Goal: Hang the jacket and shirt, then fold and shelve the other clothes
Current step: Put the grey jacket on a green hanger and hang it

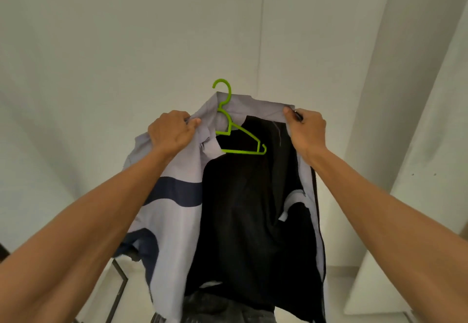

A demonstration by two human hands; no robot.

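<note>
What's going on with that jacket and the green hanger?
A person is putting a light grey jacket with a dark blue band and black lining onto a bright green plastic hanger. The left hand grips one side of the collar and the right hand pinches the other, holding the jacket up and open. The hanger's hook pokes above the collar, hanging on nothing yet.

L grip [171, 131], R grip [307, 130], forearms [101, 221]: bare.
</note>
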